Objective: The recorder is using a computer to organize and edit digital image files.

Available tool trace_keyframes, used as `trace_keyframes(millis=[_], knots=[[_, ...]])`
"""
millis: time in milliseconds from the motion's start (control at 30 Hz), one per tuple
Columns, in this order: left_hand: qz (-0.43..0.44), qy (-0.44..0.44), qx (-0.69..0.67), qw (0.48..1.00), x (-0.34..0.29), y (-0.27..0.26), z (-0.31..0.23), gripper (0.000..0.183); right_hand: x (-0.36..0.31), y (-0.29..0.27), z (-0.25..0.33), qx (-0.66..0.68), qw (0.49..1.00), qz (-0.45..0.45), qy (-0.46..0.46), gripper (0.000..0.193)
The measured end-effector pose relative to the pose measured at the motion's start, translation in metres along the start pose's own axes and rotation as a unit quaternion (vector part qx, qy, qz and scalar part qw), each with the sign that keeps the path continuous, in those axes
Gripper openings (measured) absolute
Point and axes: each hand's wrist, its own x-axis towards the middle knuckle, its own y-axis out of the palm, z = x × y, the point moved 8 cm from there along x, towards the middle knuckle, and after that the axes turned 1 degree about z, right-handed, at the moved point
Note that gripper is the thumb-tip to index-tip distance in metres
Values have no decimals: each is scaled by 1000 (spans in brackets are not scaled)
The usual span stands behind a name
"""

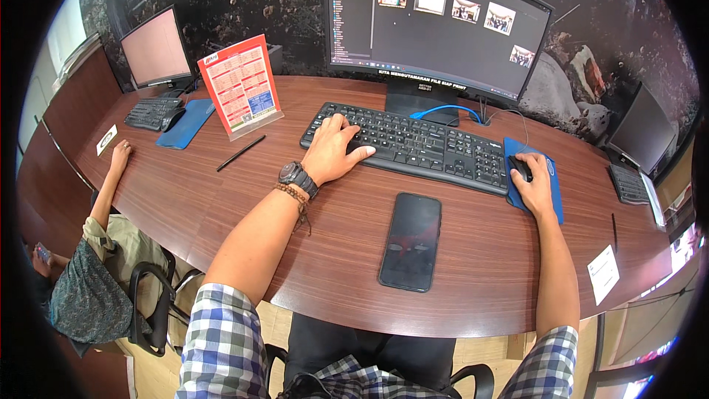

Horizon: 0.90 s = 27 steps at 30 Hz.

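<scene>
My left hand (334,149) lies on the left end of a black keyboard (421,146), fingers bent over the keys and thumb stretched to the right. A dark watch and a beaded bracelet circle that wrist. At the keyboard's right end, my right hand (537,187) is wrapped round a black computer mouse (521,169) on a blue mouse pad (550,210). Between my forearms a black smartphone (411,242) lies flat with a dark screen. Behind the keyboard stands a wide monitor (436,41) showing several picture thumbnails on a dark window.
A red and white sign (240,85) stands in a clear holder, with a black pen (241,153) beside it. Another person (100,281) sits at the left, a hand on the brown desk (332,251). A second monitor (156,48) stands far left, another (642,125) far right.
</scene>
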Motion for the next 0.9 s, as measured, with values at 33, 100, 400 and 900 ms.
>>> trace_keyframes(millis=[33,100,400,900], knots=[[-6,5,-1,1000,0,0,0,59,0,0,2,7,1000,4,-1,37],[-8,6,2,1000,-1,0,2,59,0,1,5,14,1000,8,-2,36],[-1,0,6,1000,-1,-2,-1,57,-1,-2,6,27,1000,1,2,32],[-4,1,3,1000,-1,0,0,58,-1,-4,6,27,1000,-4,-9,32]])
